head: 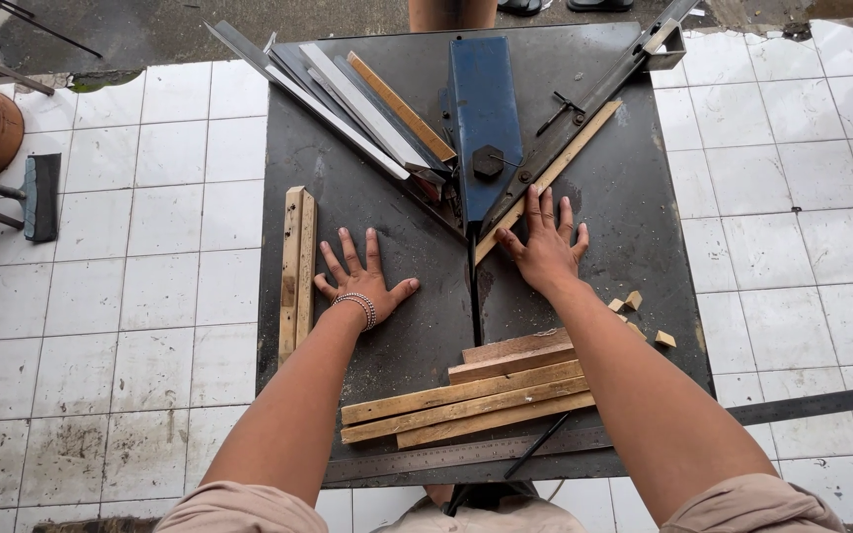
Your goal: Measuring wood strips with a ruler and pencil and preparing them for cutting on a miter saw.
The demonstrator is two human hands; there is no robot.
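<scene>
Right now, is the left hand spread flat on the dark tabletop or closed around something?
Spread flat. The left hand lies palm down on the dark tabletop with its fingers fanned apart, holding nothing; the pair of wooden strips beside it is untouched.

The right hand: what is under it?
Under the right hand, a thin wooden strip lies along a metal guide on the dark table. The fingers hide the strip's lower part.

Bare dark tabletop point(634, 212) open between wooden strips point(297, 271) at left, stacked slats point(466, 395) near, blue saw guard point(484, 109) and angled fences point(367, 104) blocking far side
</scene>
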